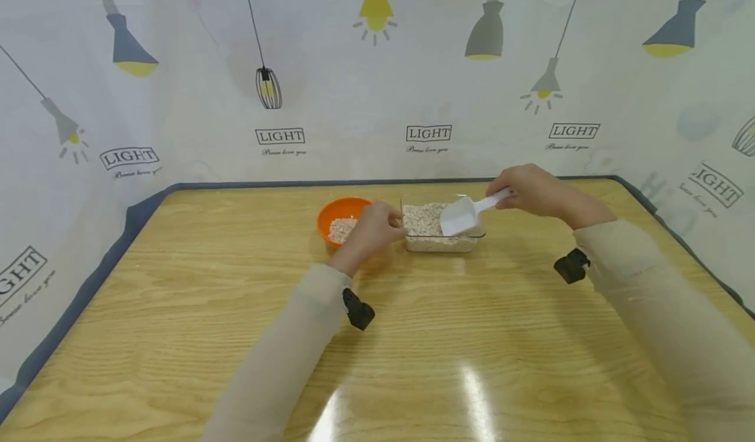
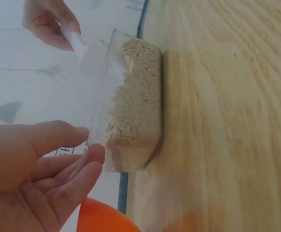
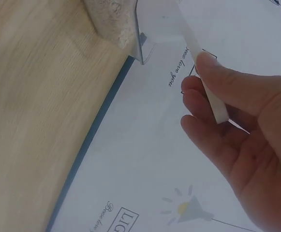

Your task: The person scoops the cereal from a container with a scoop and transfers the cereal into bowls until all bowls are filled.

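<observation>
A clear rectangular container (image 1: 441,244) of pale, flaky grain like oats stands on the table. My left hand (image 1: 376,224) pinches the container's near left corner at the rim, thumb and fingertips around the edge in the left wrist view. The handle of a white scoop (image 1: 459,218) is held between the thumb and fingers of my right hand (image 1: 533,189). Its blade is tilted down over the right part of the grain, right at the surface. Left of the container sits an orange bowl (image 1: 328,215) with some of the same pale grain, partly hidden behind my left hand.
The wooden table (image 1: 194,284) carries the bowl and container toward its back edge. A white curtain (image 1: 348,101) printed with lamps stands behind and along both sides. Black wrist mounts (image 1: 358,309) sit on both sleeves.
</observation>
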A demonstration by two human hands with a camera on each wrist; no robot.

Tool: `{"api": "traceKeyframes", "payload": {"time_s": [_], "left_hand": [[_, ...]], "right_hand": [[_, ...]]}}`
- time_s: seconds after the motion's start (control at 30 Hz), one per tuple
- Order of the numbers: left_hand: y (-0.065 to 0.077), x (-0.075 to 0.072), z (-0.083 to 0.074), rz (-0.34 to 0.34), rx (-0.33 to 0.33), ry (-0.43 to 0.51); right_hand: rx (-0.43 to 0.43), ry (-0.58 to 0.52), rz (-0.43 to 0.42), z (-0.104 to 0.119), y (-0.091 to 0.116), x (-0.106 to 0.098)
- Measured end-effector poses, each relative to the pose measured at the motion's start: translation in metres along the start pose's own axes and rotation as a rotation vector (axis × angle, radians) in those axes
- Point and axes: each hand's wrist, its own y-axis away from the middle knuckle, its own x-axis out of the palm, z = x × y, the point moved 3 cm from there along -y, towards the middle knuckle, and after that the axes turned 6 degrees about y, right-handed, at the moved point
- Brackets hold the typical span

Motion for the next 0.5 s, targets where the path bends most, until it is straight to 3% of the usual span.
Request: {"api": "traceKeyframes", "payload": {"time_s": [0.17,0.5], "left_hand": [[0.0016,0.0003,0.0004,-0.003,0.005,0.035],[0.0017,-0.0007,0.0016,-0.026,-0.058,0.022]], "right_hand": [[-0.005,0.025,0.034,0.0007,-0.0047,-0.001],[-0.049,-0.009,0.038,0.0084,-0.0111,0.0036]]}}
